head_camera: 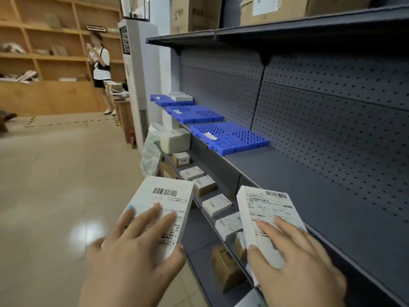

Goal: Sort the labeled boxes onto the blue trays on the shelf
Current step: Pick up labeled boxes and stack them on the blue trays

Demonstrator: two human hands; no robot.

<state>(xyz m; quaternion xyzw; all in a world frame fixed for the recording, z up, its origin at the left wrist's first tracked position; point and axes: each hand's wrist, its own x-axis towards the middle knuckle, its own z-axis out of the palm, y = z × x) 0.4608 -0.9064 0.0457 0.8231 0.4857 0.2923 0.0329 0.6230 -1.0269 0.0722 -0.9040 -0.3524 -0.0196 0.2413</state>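
My left hand (135, 251) grips a white labeled box (163, 196) with a barcode on top, held in front of the shelf's edge. My right hand (294, 260) grips a second white labeled box (263, 207) just above the grey shelf (309, 185). Three blue trays lie in a row further along that shelf: the near tray (234, 138), the middle tray (197, 114) and the far tray (163, 100). Each carries a small white tag. Two pale boxes (181, 97) sit on the far tray. The near and middle trays hold no boxes.
Several small labeled boxes (217, 204) line the lower shelf (199, 240) below my hands. A larger pale box (176, 140) stands at its far end. Cardboard cartons (199, 12) fill the top shelf. A person (100, 63) stands by wooden shelving across the tiled floor.
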